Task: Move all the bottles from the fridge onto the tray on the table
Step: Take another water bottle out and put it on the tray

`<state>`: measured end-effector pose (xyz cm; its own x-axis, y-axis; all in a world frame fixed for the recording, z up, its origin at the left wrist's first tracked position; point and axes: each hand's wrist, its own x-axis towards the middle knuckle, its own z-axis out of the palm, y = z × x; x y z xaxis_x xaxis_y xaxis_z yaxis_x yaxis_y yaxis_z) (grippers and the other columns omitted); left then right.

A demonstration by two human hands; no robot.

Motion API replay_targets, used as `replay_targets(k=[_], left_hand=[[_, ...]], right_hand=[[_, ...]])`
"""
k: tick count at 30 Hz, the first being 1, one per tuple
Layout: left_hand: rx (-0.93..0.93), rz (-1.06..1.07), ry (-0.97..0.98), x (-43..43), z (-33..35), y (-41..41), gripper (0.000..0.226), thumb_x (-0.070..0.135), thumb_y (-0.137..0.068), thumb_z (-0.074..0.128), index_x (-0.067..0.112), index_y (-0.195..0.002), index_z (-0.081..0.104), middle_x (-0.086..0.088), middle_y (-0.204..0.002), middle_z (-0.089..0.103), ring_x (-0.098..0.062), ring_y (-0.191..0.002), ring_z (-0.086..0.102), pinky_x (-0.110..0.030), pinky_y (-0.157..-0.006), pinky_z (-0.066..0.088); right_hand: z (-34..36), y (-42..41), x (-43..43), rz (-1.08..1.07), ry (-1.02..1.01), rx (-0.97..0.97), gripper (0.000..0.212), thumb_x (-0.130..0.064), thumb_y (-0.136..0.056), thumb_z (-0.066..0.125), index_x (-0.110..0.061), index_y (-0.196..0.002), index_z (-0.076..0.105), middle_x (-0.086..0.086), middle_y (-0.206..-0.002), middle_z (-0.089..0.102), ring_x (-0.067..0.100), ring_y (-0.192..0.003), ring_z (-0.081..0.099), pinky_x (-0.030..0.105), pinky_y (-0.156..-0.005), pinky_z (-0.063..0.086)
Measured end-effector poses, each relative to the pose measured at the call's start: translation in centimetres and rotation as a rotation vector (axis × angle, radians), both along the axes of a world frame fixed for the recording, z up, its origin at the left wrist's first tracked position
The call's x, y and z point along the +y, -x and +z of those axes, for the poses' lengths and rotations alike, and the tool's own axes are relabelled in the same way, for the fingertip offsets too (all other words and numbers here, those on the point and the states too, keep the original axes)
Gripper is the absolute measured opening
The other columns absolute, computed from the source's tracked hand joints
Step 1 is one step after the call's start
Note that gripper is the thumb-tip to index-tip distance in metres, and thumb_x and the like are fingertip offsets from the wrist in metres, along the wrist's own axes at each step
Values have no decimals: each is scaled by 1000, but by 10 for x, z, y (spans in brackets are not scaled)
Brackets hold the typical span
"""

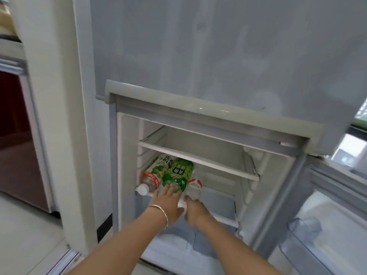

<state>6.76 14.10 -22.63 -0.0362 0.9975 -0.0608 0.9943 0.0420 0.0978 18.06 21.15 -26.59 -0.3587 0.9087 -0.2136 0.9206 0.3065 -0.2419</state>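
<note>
Three bottles lie side by side on a lower shelf [224,216] of the open fridge. On the left is a pale tea bottle [154,174] with a white cap pointing toward me. In the middle lies a green-labelled bottle [178,172]. On the right is a clear bottle [195,185] with a red and white label. My left hand [168,203], with a bracelet on its wrist, reaches in with straight fingers touching the near end of the green bottle. My right hand [195,212] curls round the neck end of the clear bottle. The tray is out of view.
An empty glass shelf [198,160] sits just above the bottles. The fridge door [327,225] hangs open on the right, with door bins. The closed upper door [218,46] fills the top. A dark red cabinet [15,135] stands at the left.
</note>
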Motion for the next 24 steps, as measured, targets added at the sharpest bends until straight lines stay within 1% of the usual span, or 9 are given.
replay_targets(k=[5,8,10,14,16,18,20,22,24], left_hand=[[-46,2,2,-10,14,4,72,40,-96,44,25,-155,5,-3,-164,-5,-25,-151,-5,-51,-121,5],[-75,-9,-32,-17,36,-3,76,38,-94,48,23,-155,6,-4,-164,-3,-26,-151,-1,-52,-121,7],[-99,-35,-69,-26,58,-15,79,38,-92,53,21,-155,8,-4,-164,0,-25,-151,3,-51,-120,11],[-232,-91,-135,-37,94,-31,97,40,-77,69,18,-153,13,-8,-160,19,-27,-145,26,-43,-116,31],[-334,-145,-119,-46,117,-41,103,44,-65,75,17,-149,23,-5,-150,36,-25,-132,46,-37,-107,42],[-394,-211,-145,-61,147,-51,90,52,-57,77,16,-133,43,-3,-132,56,-20,-110,60,-30,-92,51],[-483,-269,-190,-79,177,-60,64,36,-70,78,10,-121,48,-1,-115,62,-19,-99,60,-24,-77,50],[-583,-289,-243,-90,204,-67,63,28,-75,78,10,-127,46,-4,-118,61,-22,-102,59,-27,-78,47],[-654,-315,-274,-99,229,-73,59,34,-74,79,10,-120,50,-6,-113,64,-22,-96,62,-30,-74,49]], right_hand=[[21,-13,-28,-119,-289,105,49,-17,-90,62,-25,-131,37,13,-126,51,28,-115,49,34,-80,46],[62,-27,-43,-160,-503,117,42,-8,-89,60,-25,-123,43,9,-118,56,25,-111,51,35,-76,49],[96,-40,-60,-129,-555,109,40,-9,-88,62,-24,-121,46,9,-117,58,26,-109,53,35,-76,48],[156,-51,-94,36,-588,76,41,-23,-88,61,-19,-125,43,15,-117,61,34,-108,56,37,-75,45],[191,-63,-118,85,-586,82,43,-27,-87,59,-18,-125,42,16,-116,62,36,-107,56,38,-75,45],[228,-78,-136,132,-578,75,46,-31,-87,61,-17,-126,42,15,-116,62,36,-105,57,40,-80,48],[266,-94,-156,143,-570,85,51,-33,-85,65,-18,-128,43,12,-111,63,32,-99,58,38,-81,47],[296,-109,-177,107,-560,169,56,-29,-84,68,-17,-131,42,4,-99,60,26,-87,56,32,-74,42],[319,-124,-193,35,-563,322,68,-21,-81,69,-17,-139,34,3,-91,61,22,-79,56,30,-71,43]])
